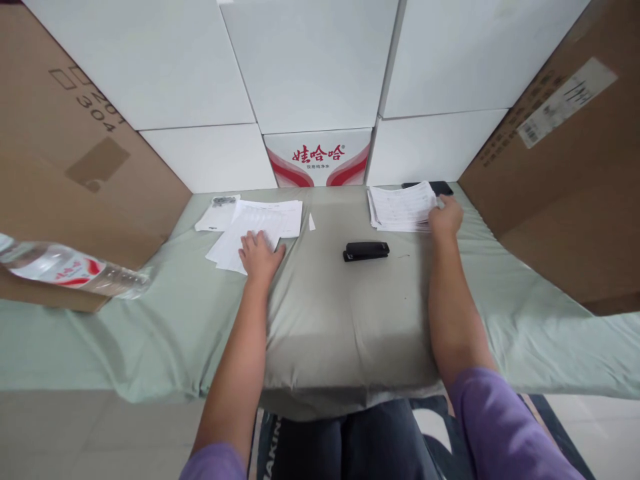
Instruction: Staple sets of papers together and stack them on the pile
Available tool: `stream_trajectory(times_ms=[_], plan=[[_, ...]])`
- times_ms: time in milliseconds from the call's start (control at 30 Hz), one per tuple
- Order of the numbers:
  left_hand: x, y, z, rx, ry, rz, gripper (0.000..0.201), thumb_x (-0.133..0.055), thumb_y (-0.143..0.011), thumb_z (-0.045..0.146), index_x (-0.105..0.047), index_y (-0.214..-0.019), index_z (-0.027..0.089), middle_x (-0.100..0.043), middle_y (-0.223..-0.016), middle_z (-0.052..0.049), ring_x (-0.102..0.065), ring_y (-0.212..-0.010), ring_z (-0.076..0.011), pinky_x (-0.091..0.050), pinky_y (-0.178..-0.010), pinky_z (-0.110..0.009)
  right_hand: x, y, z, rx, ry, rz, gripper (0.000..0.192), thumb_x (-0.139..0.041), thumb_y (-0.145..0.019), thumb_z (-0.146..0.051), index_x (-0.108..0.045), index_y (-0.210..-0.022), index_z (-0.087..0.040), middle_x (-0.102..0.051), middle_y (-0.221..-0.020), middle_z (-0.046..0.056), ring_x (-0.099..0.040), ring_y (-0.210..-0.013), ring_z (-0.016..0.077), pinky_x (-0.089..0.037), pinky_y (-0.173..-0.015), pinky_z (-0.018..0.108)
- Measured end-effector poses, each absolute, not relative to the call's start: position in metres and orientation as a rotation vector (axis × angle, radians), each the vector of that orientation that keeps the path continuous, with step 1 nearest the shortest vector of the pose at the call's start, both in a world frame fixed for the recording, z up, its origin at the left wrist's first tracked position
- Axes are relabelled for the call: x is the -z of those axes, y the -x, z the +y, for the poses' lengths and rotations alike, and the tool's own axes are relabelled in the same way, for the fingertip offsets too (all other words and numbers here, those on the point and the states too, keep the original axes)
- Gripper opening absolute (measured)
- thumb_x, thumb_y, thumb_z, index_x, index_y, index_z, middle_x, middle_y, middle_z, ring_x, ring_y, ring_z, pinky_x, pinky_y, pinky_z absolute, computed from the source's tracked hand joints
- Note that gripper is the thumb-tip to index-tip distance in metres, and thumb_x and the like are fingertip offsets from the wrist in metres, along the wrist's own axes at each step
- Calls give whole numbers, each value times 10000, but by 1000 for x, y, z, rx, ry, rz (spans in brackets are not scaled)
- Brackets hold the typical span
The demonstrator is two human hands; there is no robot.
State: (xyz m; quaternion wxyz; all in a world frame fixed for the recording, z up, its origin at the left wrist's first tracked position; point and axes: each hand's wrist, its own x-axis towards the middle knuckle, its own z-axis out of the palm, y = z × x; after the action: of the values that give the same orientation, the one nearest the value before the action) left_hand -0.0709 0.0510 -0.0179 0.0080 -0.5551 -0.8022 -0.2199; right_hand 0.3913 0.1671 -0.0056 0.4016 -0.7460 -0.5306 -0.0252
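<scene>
My left hand (261,257) lies with fingers spread on a few loose white paper sheets (250,230) at the left of the cloth-covered table. At the right, my right hand (446,217) pinches the right edge of a stack of printed papers (401,205); the top sheet's corner lifts slightly there. Between the two piles rests a black stapler (366,251), touched by neither hand. Behind the right stack, a flat black object (443,188), perhaps a phone, is partly covered by paper.
White boxes (320,67) form a wall at the back. Brown cardboard boxes (65,167) (555,187) stand on both sides. A water bottle (75,268) is at the far left. A small clear packet (220,210) and a paper scrap (311,222) lie on the green cloth (320,320).
</scene>
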Motion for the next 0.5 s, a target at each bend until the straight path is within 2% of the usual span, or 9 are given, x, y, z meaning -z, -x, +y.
stream_trajectory(times_ms=[100, 167, 200, 300, 400, 500], plan=[[17, 74, 51, 632, 1732, -2570, 655, -566, -864, 462, -448, -1421, 138, -447, -1492, -233, -419, -1376, -377, -376, -1077, -525, -28, -375, 158, 74, 1797, -1237, 494, -478, -803, -134, -638, -1264, -57, -605, -1331, 218, -546, -1288, 275, -358, -1130, 483], [14, 72, 51, 623, 1709, -2571, 570, -535, -884, 430, -487, -1382, 157, -539, -1400, -223, -540, -1252, -365, -450, -985, -488, -57, -358, 142, 93, 1669, -1280, 479, -510, -795, -146, -644, -1250, -86, -633, -1300, 186, -569, -1252, 270, -375, -1121, 482], [12, 71, 51, 613, 1700, -2577, 521, -522, -891, 419, -521, -1347, 167, -580, -1344, -219, -586, -1184, -364, -473, -934, -480, -71, -347, 132, 98, 1590, -1310, 463, -522, -801, -162, -645, -1244, -109, -647, -1278, 168, -594, -1206, 266, -404, -1097, 482], [4, 69, 50, 570, 1684, -2592, 390, -469, -920, 367, -612, -1232, 182, -674, -1160, -207, -654, -1035, -367, -489, -838, -472, -102, -300, 90, 11, 1353, -1386, 391, -487, -888, -275, -627, -1245, -199, -656, -1232, 112, -661, -916, 208, -531, -898, 423], [-1, 71, 49, 576, 1628, -2593, 359, -438, -927, 276, -631, -1216, 188, -708, -1050, -194, -672, -982, -363, -482, -797, -447, -97, -239, 46, -191, 1178, -1474, 300, -474, -924, -320, -649, -1145, -217, -678, -1060, 72, -625, -774, 166, -528, -750, 335], [-3, 77, 48, 609, 1594, -2585, 359, -455, -911, 212, -621, -1230, 203, -717, -1031, -177, -679, -958, -344, -471, -774, -411, -57, -182, 12, -387, 1170, -1576, 227, -507, -888, -260, -665, -1045, -214, -671, -882, 36, -545, -617, 138, -494, -677, 311]])
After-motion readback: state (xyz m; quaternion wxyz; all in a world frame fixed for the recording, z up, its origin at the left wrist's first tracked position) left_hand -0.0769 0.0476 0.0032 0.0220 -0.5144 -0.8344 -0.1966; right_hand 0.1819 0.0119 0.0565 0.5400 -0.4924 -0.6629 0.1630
